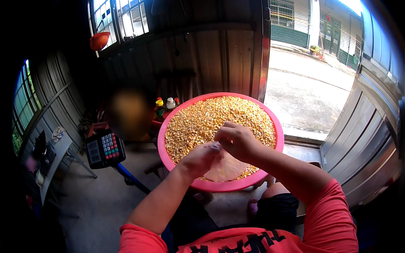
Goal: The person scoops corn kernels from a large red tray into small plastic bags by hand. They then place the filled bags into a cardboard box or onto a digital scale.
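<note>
Pinching a pale bag [228, 168] over corn [228, 109], the left hand [201, 157] nears the curled right hand [238, 138], whose fingertips hide; its grip I cannot tell.

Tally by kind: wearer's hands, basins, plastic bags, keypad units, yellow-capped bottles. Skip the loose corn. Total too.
Hands: 2 (left hand, right hand)
Pink basin: 1
Clear plastic bag: 1
Keypad unit: 1
Yellow-capped bottle: 1
Total: 6
</note>
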